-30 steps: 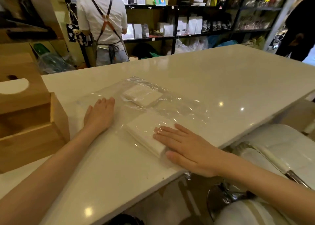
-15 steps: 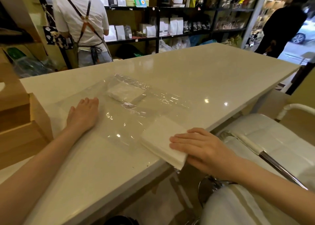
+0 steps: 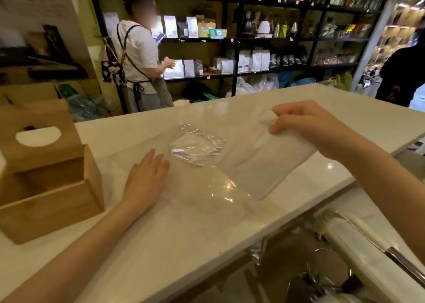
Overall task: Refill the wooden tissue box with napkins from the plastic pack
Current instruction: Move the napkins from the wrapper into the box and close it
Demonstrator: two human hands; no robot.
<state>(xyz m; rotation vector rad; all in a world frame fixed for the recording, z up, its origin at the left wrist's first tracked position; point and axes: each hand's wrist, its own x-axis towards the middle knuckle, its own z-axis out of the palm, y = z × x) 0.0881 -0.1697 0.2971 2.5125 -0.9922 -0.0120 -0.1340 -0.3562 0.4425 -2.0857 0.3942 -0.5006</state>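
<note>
The clear plastic pack (image 3: 207, 187) lies flat on the white counter (image 3: 345, 119), with a small stack of napkins (image 3: 195, 145) still inside it. My left hand (image 3: 147, 178) presses flat on the pack's left end, fingers spread. My right hand (image 3: 305, 123) is raised above the counter and grips a white stack of napkins (image 3: 266, 164), which hangs tilted down toward the pack. The wooden tissue box (image 3: 46, 183) stands open at the left, its lid (image 3: 39, 137) with the oval slot propped behind it.
A person in an apron (image 3: 140, 63) stands behind the counter at dark shelves of bags and kettles. Another person in black (image 3: 400, 73) is at the far right. A white chair (image 3: 368, 245) sits below the counter's near edge.
My right hand has drawn the napkin stack out of the pack and lifted it off the counter, up and away from me. My left hand stays pressed on the pack.
</note>
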